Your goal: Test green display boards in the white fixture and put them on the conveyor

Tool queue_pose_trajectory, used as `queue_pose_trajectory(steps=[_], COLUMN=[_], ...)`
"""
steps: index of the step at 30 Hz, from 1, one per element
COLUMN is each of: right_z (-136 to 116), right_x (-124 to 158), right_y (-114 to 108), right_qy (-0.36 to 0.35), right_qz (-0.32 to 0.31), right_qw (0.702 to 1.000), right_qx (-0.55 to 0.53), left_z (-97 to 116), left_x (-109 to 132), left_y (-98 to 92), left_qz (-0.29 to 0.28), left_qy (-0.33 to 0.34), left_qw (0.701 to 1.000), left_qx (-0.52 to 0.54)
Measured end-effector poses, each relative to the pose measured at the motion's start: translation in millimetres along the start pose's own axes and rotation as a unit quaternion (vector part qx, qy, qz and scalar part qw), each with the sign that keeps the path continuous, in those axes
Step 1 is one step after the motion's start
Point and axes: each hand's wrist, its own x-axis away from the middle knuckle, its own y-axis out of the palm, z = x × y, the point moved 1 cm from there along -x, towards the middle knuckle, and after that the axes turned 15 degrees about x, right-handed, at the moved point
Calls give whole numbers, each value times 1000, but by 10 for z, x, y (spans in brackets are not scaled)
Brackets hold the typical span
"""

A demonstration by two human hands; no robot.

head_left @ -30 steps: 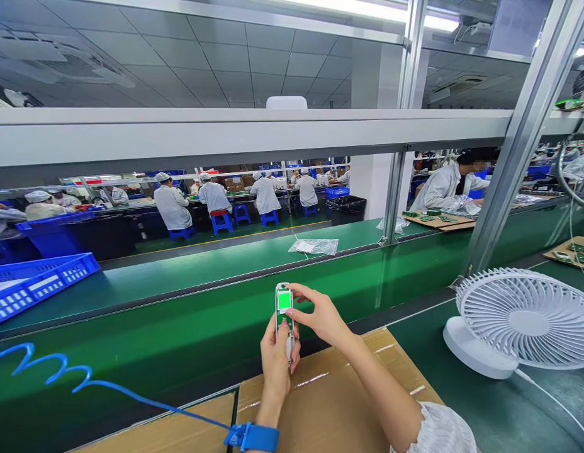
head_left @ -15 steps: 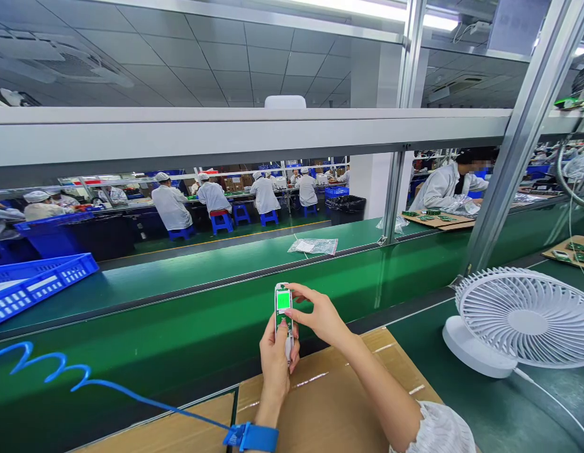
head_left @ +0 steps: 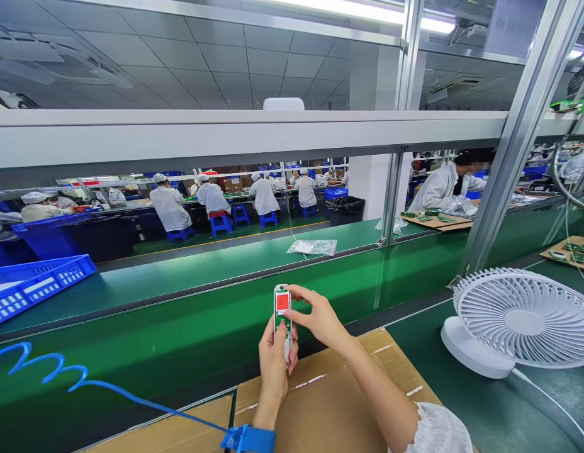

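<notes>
A slim white handheld device with an exposed green circuit board [head_left: 278, 321] stands nearly upright in front of me, over the edge of the bench. Its small screen [head_left: 283, 302] glows red. My left hand [head_left: 274, 352] is wrapped round the lower half, the thumb pressed on the board below the screen. My right hand [head_left: 315, 314] grips the right side from above, index finger at the top edge and thumb near the screen's lower corner. Around my left wrist sits a blue strap [head_left: 250, 438] with a coiled blue cord [head_left: 145, 401].
Brown cardboard [head_left: 334, 402] covers the bench beneath my forearms. A white fan [head_left: 523, 321] stands at right. Beyond the green barrier are a clear plastic bag [head_left: 313, 247] and a blue crate [head_left: 41, 286]. Metal posts [head_left: 393, 195] rise ahead; co-workers [head_left: 169, 204] sit farther back.
The device's screen has turned from green to red. Both hands keep the same hold; the whole view has shifted very slightly.
</notes>
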Motion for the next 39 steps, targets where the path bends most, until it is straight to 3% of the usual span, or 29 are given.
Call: queue_pose_trajectory(steps=[5, 8, 13, 20, 25, 34, 39], right_z=[33, 159, 553, 850, 834, 361, 397], right_x=[4, 7, 35, 94, 97, 191, 125], right_y=[25, 98, 250, 289, 304, 650, 668], right_qy=[-17, 44, 161, 206, 220, 198, 211], right_qz=[17, -7, 63, 106, 103, -23, -62], right_qw=[1000, 998, 983, 973, 968, 969, 952], right_qx=[9, -51, -54, 3, 59, 147, 213], left_z=[-108, -210, -329, -346, -354, -298, -404], left_x=[-64, -124, -213, -220, -226, -275, -479], left_y=[-57, -134, -289, -341, -333, -286, -446], left_qz=[11, 26, 69, 70, 80, 100, 58], left_qy=[-16, -30, -43, -52, -66, -55, -33], left_qw=[999, 996, 987, 983, 979, 961, 934], left_qx=[-37, -77, -139, -160, -176, -250, -350])
